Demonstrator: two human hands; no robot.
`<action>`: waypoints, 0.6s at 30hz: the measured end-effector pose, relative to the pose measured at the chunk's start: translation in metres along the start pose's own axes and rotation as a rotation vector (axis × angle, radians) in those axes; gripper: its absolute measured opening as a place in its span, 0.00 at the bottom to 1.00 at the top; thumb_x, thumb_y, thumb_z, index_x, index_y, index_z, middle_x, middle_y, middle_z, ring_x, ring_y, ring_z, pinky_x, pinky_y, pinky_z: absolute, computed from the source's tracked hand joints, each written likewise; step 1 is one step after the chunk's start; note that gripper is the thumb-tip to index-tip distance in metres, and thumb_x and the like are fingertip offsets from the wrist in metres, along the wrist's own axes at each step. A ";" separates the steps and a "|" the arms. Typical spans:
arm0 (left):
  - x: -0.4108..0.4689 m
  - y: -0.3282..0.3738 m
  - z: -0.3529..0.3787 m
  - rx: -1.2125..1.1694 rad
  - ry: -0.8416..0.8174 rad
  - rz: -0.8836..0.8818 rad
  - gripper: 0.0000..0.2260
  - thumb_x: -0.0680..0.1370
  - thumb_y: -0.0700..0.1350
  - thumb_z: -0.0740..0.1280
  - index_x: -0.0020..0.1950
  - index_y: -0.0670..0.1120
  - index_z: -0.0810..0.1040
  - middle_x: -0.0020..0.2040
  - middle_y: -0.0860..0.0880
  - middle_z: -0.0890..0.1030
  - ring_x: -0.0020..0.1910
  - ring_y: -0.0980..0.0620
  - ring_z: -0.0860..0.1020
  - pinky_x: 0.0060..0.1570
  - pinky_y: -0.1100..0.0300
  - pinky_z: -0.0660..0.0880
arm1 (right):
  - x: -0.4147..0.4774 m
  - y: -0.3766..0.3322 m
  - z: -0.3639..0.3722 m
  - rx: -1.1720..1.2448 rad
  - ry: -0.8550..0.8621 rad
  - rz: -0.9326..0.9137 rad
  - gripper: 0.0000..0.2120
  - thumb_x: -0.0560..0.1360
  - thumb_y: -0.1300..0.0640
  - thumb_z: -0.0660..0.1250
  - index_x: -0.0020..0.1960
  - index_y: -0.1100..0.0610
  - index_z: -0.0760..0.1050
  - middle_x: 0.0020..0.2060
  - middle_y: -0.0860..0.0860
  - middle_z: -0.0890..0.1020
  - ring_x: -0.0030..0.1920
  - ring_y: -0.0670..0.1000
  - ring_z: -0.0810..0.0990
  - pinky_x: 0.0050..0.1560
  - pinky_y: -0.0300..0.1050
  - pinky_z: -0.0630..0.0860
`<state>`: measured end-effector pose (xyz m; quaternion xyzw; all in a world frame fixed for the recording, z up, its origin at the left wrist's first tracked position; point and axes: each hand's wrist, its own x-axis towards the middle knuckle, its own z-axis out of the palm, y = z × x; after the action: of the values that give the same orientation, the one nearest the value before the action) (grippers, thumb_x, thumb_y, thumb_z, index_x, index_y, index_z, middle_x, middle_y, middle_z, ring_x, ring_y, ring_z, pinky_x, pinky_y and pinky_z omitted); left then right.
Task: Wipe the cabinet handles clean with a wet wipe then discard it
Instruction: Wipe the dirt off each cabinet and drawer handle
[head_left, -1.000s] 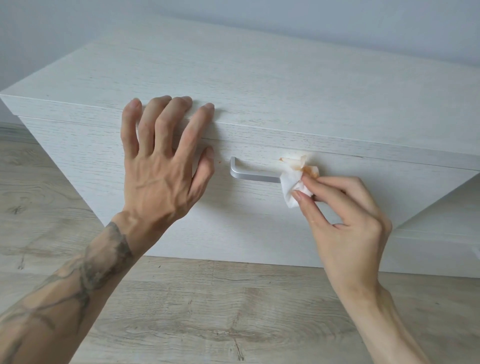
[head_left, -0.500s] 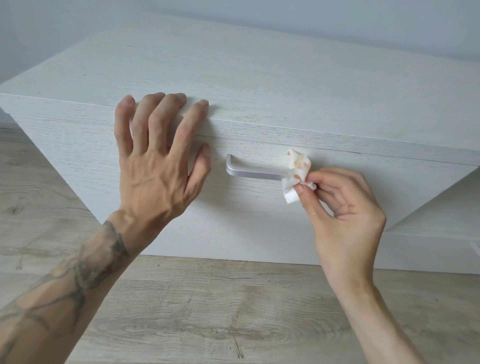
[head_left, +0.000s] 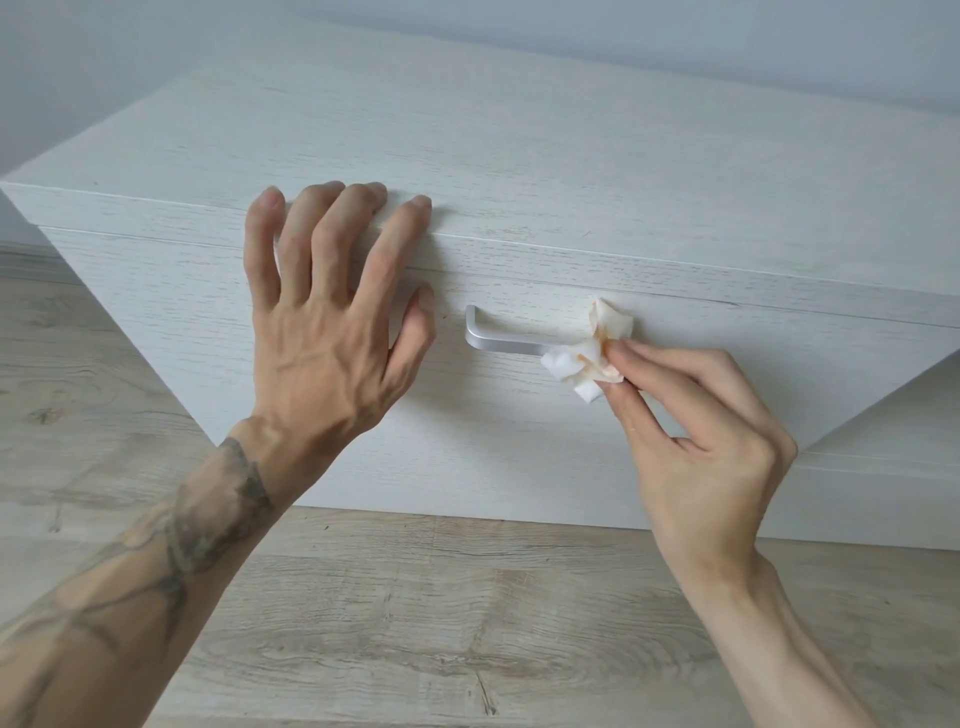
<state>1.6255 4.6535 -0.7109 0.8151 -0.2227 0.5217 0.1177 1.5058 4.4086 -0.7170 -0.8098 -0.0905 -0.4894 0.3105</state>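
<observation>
Fingers (head_left: 311, 234) of your left hand (head_left: 322, 332) lie spread and fairly straight, tips on the top front edge of the cabinet (head_left: 571, 171), palm over the drawer front (head_left: 519, 441), gripping nothing. Likely reason: you're bracing the drawer so it doesn't slide or rattle while the other hand rubs. That cabinet is the big pale wood-grain box filling most of the view, w/ grey-brown plank floor (head_left: 415, 623) below it.

Your right hand (head_left: 696, 447) comes in from lower right. Thumb & first fingers are pinched together on the wet wipe (head_left: 587, 358), the rest curled loosely behind. Tight pinch makes sense: the wipe is scrunched into a small wad, so pressure lands on one narrow bit of metal.

Next down in size, the handle (head_left: 498, 345): a slim silver bar on the drawer front, just right of your left thumb, not touching it. Left bend & approx. the left half show bare; the right end is hidden behind the wad.

Smallest, the wipe: pressed against the handle's right end, touching it, part above the bar & part below, right at your right fingertips. It carries orange-brown stains, so prob. it's lifting dirt. Judgement: you're mid-wipe here; can't tell re the covered end. Discard step not yet done.
</observation>
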 end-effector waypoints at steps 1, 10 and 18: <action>0.000 0.000 0.000 -0.001 0.001 0.000 0.23 0.84 0.51 0.62 0.78 0.46 0.69 0.72 0.42 0.68 0.73 0.39 0.66 0.81 0.42 0.50 | -0.001 0.000 0.001 -0.023 0.018 -0.043 0.09 0.78 0.68 0.76 0.58 0.64 0.85 0.51 0.53 0.85 0.54 0.45 0.85 0.59 0.38 0.79; 0.001 0.001 0.001 -0.011 -0.004 -0.003 0.22 0.85 0.52 0.61 0.78 0.46 0.68 0.72 0.43 0.67 0.73 0.39 0.66 0.80 0.40 0.52 | 0.006 -0.028 0.031 -0.065 0.006 -0.183 0.05 0.79 0.68 0.74 0.54 0.66 0.87 0.45 0.58 0.86 0.46 0.56 0.84 0.52 0.45 0.80; 0.000 0.000 -0.002 0.012 0.011 0.010 0.20 0.86 0.46 0.58 0.78 0.44 0.71 0.71 0.39 0.74 0.72 0.38 0.70 0.80 0.39 0.56 | 0.022 -0.066 0.062 -0.105 -0.149 -0.154 0.08 0.77 0.72 0.72 0.53 0.63 0.87 0.42 0.57 0.82 0.42 0.60 0.80 0.44 0.55 0.79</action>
<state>1.6237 4.6540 -0.7101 0.8118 -0.2229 0.5281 0.1114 1.5335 4.4939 -0.6912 -0.8498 -0.1495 -0.4543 0.2216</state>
